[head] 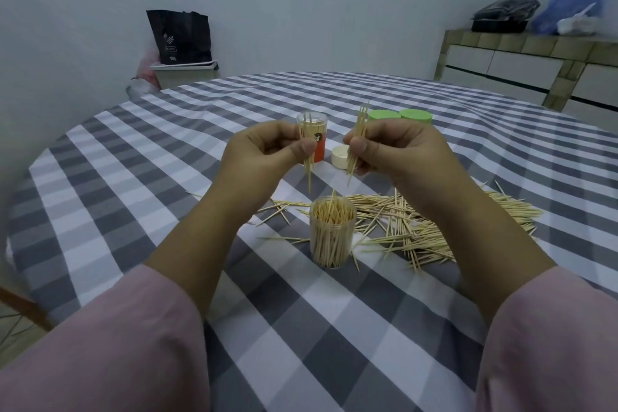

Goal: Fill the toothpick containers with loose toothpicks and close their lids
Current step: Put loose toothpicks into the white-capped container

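Nearest, a clear plastic container [331,234] stands upright on the checked tabletop [167,157], open-topped and packed with thin wooden toothpicks standing on end. Loose toothpicks [414,227] sprawl just right of it, partly hidden under the right forearm. Above, the left hand [267,154] pinches a few toothpicks [308,170] and the right hand [398,150] a small bundle [356,144], both near-vertical, tips down. Behind the knuckles, an orange-labelled container [316,135] is half covered; a white lid [341,157] and two green lids [399,115] sit beyond.

open container [331,234] left of loose toothpicks [418,224], lid [341,156] behind
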